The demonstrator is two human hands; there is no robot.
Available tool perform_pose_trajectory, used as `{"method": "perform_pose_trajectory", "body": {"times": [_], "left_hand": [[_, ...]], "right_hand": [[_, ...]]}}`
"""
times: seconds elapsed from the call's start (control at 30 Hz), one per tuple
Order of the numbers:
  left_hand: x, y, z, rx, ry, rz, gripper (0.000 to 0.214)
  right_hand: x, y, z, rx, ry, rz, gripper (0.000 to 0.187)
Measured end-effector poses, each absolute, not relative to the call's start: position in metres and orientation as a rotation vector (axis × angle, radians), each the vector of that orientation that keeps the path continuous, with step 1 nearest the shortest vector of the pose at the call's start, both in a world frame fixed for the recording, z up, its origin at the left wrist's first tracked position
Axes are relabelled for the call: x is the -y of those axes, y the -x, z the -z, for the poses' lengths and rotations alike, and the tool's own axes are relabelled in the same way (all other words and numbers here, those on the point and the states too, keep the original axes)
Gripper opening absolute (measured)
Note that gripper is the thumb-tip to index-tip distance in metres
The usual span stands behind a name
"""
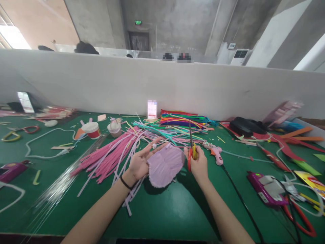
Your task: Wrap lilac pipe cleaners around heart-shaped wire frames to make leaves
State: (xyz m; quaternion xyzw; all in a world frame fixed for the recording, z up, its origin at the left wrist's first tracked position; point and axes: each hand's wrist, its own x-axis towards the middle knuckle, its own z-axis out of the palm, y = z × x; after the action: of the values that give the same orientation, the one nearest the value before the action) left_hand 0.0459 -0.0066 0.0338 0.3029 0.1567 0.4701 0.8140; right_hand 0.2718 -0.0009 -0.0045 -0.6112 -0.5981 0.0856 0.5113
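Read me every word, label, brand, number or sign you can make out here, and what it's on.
"EXIT": small green lit sign in the background; the characters above it are too small to read.
Unreadable, blurred: the screen of the upright white phone, the markings on the red-and-white paper cup, the print on the yellow-and-red flat packet.
None legible: the lilac fuzzy piece and the red-and-yellow-handled scissors.

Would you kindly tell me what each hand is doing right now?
Left hand: open, palm up, with the lilac piece against it.
Right hand: closed around scissors.
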Motion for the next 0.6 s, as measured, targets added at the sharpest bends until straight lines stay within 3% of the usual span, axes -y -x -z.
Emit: {"method": "perform_pose_trajectory", "body": {"times": [0.23, 0.43, 0.6], "left_hand": [[-0.001, -0.03, -0.035, -0.415, -0.594, -1.152, 0.057], [-0.003, -0.026, -0.038, -0.439, -0.596, -1.209, 0.059], [-0.003, -0.022, -0.04, -0.463, -0.595, -1.229, 0.059]], "right_hand": [[0.004, -0.271, 0.012, 1.796, 1.615, 0.185, 0.056], [0.002, -0.273, 0.01, 1.928, 1.471, 0.118, 0.03], [0.0, -0.28, 0.008, 1.862, 1.463, 0.268, 0.029]]}}
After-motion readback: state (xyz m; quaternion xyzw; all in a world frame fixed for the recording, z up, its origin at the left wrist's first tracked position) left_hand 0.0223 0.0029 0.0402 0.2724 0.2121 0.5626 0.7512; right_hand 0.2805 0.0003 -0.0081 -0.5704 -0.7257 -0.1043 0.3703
